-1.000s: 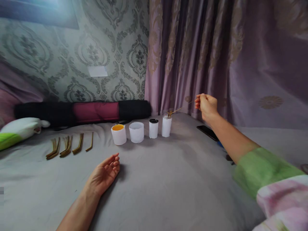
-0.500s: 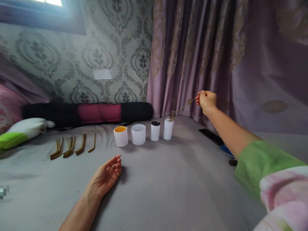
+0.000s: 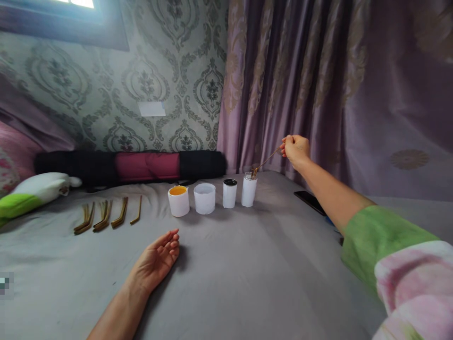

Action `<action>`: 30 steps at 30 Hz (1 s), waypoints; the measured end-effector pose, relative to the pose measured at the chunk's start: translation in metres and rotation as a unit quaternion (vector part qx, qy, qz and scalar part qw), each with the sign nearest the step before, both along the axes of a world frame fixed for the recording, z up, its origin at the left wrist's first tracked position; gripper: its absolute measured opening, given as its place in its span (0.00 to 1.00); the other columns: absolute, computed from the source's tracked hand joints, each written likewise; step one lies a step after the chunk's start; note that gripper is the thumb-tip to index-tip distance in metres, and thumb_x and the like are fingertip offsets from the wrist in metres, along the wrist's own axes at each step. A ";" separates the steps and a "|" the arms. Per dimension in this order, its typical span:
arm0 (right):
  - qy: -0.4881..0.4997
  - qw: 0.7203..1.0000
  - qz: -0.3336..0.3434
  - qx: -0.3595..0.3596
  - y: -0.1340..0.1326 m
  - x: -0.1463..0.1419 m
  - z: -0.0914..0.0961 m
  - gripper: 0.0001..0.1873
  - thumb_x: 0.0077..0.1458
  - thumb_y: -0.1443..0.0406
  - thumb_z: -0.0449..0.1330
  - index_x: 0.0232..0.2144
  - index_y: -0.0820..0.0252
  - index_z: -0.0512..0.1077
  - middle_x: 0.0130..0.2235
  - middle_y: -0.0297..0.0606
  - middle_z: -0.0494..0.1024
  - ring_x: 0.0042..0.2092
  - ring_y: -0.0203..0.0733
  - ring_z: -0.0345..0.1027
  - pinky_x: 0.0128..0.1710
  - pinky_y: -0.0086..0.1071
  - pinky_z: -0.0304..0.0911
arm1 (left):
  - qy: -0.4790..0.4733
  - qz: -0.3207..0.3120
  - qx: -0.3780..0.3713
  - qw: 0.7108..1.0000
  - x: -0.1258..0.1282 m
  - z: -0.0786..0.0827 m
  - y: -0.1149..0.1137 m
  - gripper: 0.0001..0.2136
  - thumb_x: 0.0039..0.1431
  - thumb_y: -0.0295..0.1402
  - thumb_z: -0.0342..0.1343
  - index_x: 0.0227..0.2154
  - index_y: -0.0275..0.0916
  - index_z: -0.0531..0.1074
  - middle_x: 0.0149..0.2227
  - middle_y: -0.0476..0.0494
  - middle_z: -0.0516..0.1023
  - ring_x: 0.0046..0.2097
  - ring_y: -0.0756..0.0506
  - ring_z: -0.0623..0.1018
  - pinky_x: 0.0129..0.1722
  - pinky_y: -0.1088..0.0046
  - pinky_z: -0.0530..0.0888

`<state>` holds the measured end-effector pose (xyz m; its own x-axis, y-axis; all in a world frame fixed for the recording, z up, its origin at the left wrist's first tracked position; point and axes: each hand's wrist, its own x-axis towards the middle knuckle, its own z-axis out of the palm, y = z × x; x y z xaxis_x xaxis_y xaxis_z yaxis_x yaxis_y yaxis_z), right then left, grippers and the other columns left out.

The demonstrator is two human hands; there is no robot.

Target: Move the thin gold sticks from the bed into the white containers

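Note:
Up at the right, my right hand [image 3: 296, 150] pinches one end of a thin golden-brown straw [image 3: 269, 158]. The straw slants down to the mouth of a white-wrapped glass jar [image 3: 248, 192], where its lower end meets the tips of other brown straws [image 3: 254, 172] standing in the jar. Whether it touches them I cannot tell. My left hand [image 3: 159, 259] rests palm up on the grey sheet with its fingers loosely curled and nothing in it. On the left lie several bundles of bent brown straws [image 3: 102, 218] and a single bent straw [image 3: 137, 211].
Left of the jar stand a dark-topped white can [image 3: 230, 194], a whitish tub [image 3: 204, 200] and a white tub with orange inside [image 3: 179, 203]. A phone [image 3: 309, 202] lies under my right forearm. Behind are a black and maroon roll [image 3: 146, 166] and a plush toy [image 3: 38, 191].
My right hand has moved a little to the left, closer to the jar, with the straw in its fingers. My left hand has stayed in place.

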<state>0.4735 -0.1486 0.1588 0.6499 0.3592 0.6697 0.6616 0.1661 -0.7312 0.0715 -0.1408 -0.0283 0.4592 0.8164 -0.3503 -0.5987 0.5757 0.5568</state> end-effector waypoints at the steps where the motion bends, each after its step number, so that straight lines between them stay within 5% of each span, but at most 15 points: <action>1: -0.005 1.000 0.001 -0.004 0.001 0.000 0.000 0.11 0.51 0.65 0.49 0.22 0.64 0.67 0.18 0.34 0.68 0.15 0.28 0.59 0.12 0.22 0.54 | 0.001 0.001 0.000 1.000 0.000 0.000 0.000 0.07 0.50 0.20 0.48 0.33 0.29 0.68 0.26 0.44 0.67 0.23 0.55 0.67 0.17 0.81 0.67; 30: -0.069 0.971 0.037 -0.225 0.023 -0.027 -0.033 0.13 0.54 0.64 0.47 0.28 0.66 0.68 0.24 0.38 0.72 0.19 0.27 0.62 0.17 0.20 0.58 | -0.005 -0.008 0.009 1.000 -0.002 -0.004 0.003 0.08 0.49 0.21 0.50 0.34 0.28 0.67 0.27 0.44 0.66 0.24 0.56 0.66 0.19 0.81 0.66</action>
